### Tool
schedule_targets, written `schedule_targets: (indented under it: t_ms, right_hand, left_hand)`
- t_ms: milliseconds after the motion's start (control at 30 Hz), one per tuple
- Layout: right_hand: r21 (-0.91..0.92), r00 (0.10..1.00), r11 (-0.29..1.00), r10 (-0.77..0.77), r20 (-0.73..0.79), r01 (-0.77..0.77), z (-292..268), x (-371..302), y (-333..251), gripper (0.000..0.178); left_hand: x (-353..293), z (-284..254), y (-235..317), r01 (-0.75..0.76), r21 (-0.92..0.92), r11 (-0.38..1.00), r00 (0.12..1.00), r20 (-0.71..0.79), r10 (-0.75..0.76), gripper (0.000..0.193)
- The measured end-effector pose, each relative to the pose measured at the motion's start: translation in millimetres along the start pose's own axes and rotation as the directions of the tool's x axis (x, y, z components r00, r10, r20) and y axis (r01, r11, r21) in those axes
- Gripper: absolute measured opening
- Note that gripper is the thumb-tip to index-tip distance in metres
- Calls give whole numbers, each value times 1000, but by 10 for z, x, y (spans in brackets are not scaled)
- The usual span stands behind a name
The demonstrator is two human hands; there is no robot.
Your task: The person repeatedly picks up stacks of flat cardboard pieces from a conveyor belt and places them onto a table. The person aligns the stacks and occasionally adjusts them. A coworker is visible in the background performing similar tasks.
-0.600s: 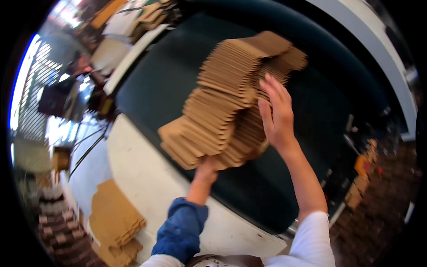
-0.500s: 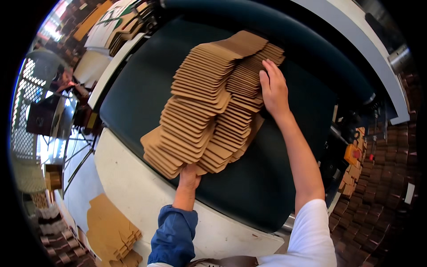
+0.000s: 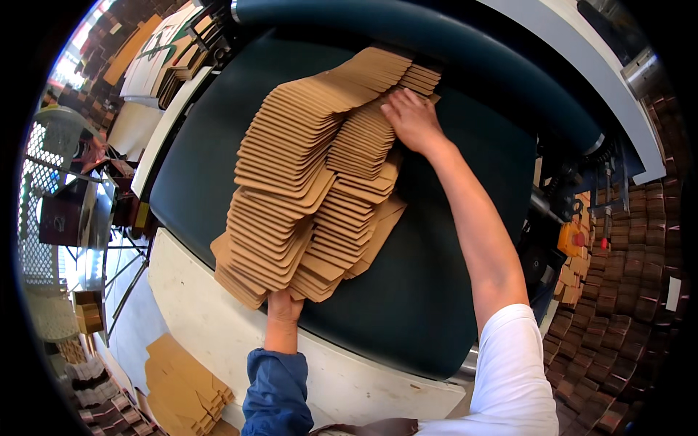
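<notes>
Broad, smooth, dark belt [image 3: 414, 291], stretched beyond left grip [image 3: 285, 307] and under right grip [image 3: 411, 120]. On it, between both, brown cardboard blanks [image 3: 291, 138], flat, angled at corners, fanned into ridged, overlapping rows. Right grip spread loosely, laid on far ridges; left grip tucked beneath near edges, fingers hidden, cannot tell whether closed.

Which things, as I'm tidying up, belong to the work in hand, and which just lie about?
In use:
fanned cardboard pieces
left hand, right hand
dark green surface beneath

Apparently lying about:
cardboard stack, lower left
brown stacks, far right
</notes>
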State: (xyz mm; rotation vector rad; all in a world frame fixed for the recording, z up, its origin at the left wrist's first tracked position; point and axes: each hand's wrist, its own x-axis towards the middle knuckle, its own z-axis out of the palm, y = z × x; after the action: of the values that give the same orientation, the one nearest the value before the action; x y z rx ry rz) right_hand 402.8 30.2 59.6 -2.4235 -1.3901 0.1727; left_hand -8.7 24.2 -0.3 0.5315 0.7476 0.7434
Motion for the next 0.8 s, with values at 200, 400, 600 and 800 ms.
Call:
schedule_targets:
  t_ms: [200, 400, 600, 800]
  right_hand:
    - [90, 992, 996, 13, -126, -2, 145, -282, -247, 59]
    - [6, 893, 1000, 0, -451, 3, 187, -488, -490, 41]
    - [62, 887, 998, 49, -460, -23, 124, -524, -445, 50]
    - [52, 964, 998, 59, -259, -47, 22, -533, -412, 61]
  left_hand:
    - [-94, -549, 28, -13, 95, 995, 1000, -3, 13, 69]
    - [-223, -522, 210, 50, -57, 997, 999, 11, -50, 44]
    - [-253, -643, 183, 22, -21, 1000, 1000, 6, -22, 45]
    - [-326, -542, 218, 0, -30, 1000, 994, 109, 3, 59]
